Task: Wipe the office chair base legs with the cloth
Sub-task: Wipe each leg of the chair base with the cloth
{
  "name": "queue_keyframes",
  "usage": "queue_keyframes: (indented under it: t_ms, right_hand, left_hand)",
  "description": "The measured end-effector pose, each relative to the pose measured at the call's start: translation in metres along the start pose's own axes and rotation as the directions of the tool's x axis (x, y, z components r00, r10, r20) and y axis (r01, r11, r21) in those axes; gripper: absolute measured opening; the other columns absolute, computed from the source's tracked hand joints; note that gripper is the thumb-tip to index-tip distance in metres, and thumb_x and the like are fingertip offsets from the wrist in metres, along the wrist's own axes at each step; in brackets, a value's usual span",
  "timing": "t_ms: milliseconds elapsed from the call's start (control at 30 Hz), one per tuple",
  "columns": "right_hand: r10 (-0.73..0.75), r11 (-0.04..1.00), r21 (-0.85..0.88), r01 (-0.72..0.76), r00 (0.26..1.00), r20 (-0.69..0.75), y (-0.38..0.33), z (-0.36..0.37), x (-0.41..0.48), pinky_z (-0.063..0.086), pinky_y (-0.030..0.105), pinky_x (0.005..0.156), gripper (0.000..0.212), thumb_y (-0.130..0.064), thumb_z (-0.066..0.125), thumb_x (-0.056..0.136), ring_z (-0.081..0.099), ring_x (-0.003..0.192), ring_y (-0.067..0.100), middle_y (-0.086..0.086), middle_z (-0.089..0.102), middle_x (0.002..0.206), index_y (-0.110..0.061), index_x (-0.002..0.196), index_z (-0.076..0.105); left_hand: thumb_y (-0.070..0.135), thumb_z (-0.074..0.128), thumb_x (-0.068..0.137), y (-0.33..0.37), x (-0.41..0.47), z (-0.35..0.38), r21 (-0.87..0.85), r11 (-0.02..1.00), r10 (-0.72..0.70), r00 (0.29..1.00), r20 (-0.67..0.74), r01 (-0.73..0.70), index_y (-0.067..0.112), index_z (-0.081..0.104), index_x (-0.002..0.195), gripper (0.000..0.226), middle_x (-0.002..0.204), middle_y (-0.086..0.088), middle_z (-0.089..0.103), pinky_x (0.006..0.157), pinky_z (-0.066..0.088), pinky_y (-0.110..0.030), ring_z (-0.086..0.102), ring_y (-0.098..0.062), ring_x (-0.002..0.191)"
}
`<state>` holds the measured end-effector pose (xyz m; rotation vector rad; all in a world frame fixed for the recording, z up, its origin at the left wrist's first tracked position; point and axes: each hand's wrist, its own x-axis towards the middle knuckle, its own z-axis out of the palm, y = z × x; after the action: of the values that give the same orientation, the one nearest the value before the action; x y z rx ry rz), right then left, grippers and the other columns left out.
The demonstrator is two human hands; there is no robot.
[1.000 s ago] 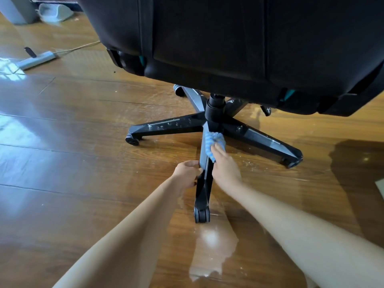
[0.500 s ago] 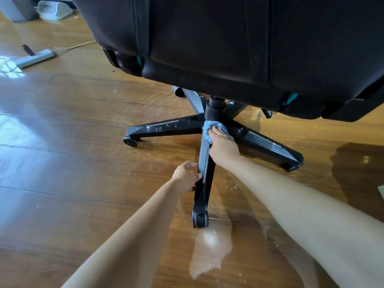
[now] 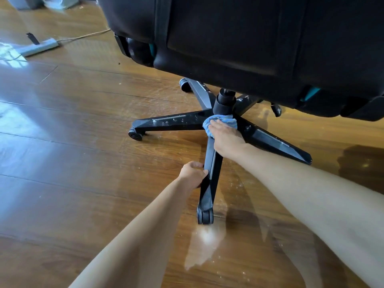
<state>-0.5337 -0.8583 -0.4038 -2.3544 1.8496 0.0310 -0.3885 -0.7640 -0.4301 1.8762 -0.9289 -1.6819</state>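
Observation:
A black office chair stands on a wooden floor, its star base spreading several dusty legs with castors. The near leg points toward me. My left hand grips that leg at its middle from the left side. My right hand presses a blue cloth onto the hub where the near leg meets the central column. The cloth is bunched under my fingers. White specks of dust dot the left leg and the right leg.
The chair's black seat hangs low over the hub and the far legs. A grey power strip with a cable lies on the floor at far left. White crumbs lie on the floor beside the near castor.
My right hand slid the cloth up the near leg from its middle to the hub. My left hand kept its grip on the leg. The camera drew a little closer.

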Motion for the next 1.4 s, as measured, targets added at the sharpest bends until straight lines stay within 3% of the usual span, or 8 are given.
queue_keyframes:
  t_ms: [100, 233, 433, 567, 767, 1033, 1267, 1400]
  right_hand:
    - [-0.159, 0.981, -0.11, 0.163, 0.986, 0.039, -0.002, 0.007, -0.02, 0.042, 0.053, 0.111, 0.06, -0.003, 0.042, 0.095, 0.014, 0.155, 0.02, 0.002, 0.027, 0.165, -0.014, 0.154, 0.037]
    - [-0.385, 0.906, -0.144, 0.398, 0.916, 0.111, 0.02, 0.002, -0.031, 0.045, 0.04, 0.108, 0.058, 0.0, 0.045, 0.091, 0.034, 0.147, 0.021, 0.002, 0.041, 0.157, -0.016, 0.147, 0.049]
    - [-0.157, 0.981, -0.101, 0.163, 0.985, 0.065, 0.024, -0.016, -0.001, 0.048, 0.042, 0.074, 0.057, -0.003, 0.047, 0.089, 0.052, 0.103, 0.031, -0.001, 0.028, 0.149, -0.024, 0.143, 0.051]
    - [-0.159, 0.986, -0.054, 0.158, 0.987, -0.015, 0.005, 0.011, -0.029, 0.047, 0.042, 0.099, 0.061, -0.002, 0.046, 0.09, 0.036, 0.145, 0.028, 0.004, 0.03, 0.16, -0.019, 0.149, 0.046]
    - [-0.47, 0.867, -0.112, 0.486, 0.871, 0.142, 0.027, 0.005, -0.051, 0.035, 0.035, 0.119, 0.063, -0.007, 0.041, 0.097, 0.021, 0.154, 0.011, -0.004, 0.025, 0.167, -0.022, 0.158, 0.034]
    - [-0.304, 0.943, -0.13, 0.305, 0.952, 0.027, 0.011, 0.008, -0.029, 0.029, 0.038, 0.121, 0.062, -0.005, 0.042, 0.095, 0.017, 0.155, 0.018, 0.003, 0.026, 0.167, -0.017, 0.156, 0.037]
    - [-0.662, 0.745, -0.006, 0.667, 0.74, 0.119, 0.017, 0.027, -0.113, 0.036, 0.035, 0.119, 0.068, 0.002, 0.045, 0.089, 0.029, 0.152, 0.017, 0.002, 0.033, 0.164, -0.015, 0.154, 0.043]
    - [-0.481, 0.869, -0.077, 0.49, 0.87, 0.104, 0.021, 0.0, -0.065, 0.035, 0.035, 0.119, 0.07, 0.0, 0.042, 0.095, 0.017, 0.154, 0.007, -0.008, 0.022, 0.168, -0.026, 0.159, 0.033]
  left_hand:
    - [0.019, 0.068, 0.103, -0.005, 0.001, -0.001, -0.016, 1.0, -0.013, 1.0, -0.008, 0.013, 0.013, 0.06, 0.139, 0.037, 0.124, -0.01, 0.071, 0.101, 0.06, -0.044, 0.072, -0.023, 0.108]
    - [0.021, 0.069, 0.103, -0.004, 0.003, 0.0, 0.016, 1.0, -0.008, 1.0, -0.013, 0.008, 0.009, 0.059, 0.141, 0.041, 0.128, -0.012, 0.071, 0.102, 0.059, -0.046, 0.071, -0.028, 0.117]
    - [0.029, 0.07, 0.101, -0.012, 0.007, 0.004, 0.054, 0.998, 0.021, 0.998, -0.058, -0.018, 0.017, 0.063, 0.136, 0.038, 0.126, -0.006, 0.07, 0.102, 0.059, -0.044, 0.069, -0.024, 0.115]
    - [0.035, 0.075, 0.097, -0.018, 0.005, 0.005, 0.023, 0.999, 0.024, 0.994, -0.109, -0.022, 0.02, 0.068, 0.127, 0.035, 0.118, -0.004, 0.075, 0.099, 0.06, -0.041, 0.072, -0.023, 0.107]
    - [0.037, 0.076, 0.096, -0.024, 0.0, 0.0, 0.024, 0.997, 0.081, 0.992, -0.095, -0.079, 0.019, 0.069, 0.119, 0.03, 0.112, -0.005, 0.075, 0.098, 0.06, -0.044, 0.073, -0.024, 0.105]
    - [0.015, 0.067, 0.097, -0.037, -0.007, -0.005, -0.057, 0.994, 0.084, 0.988, -0.127, -0.092, 0.018, 0.071, 0.11, 0.014, 0.102, -0.001, 0.075, 0.09, 0.059, -0.036, 0.069, -0.018, 0.093]
    - [0.006, 0.051, 0.086, -0.028, -0.015, -0.012, -0.035, 0.992, 0.109, 0.949, -0.296, -0.125, 0.023, 0.07, 0.096, 0.028, 0.086, 0.004, 0.073, 0.057, 0.047, -0.027, 0.063, -0.014, 0.069]
    - [0.006, 0.045, 0.087, -0.03, -0.022, -0.004, -0.026, 0.991, 0.115, 0.949, -0.294, -0.128, 0.024, 0.067, 0.1, 0.031, 0.094, 0.001, 0.073, 0.06, 0.045, -0.026, 0.06, -0.015, 0.07]
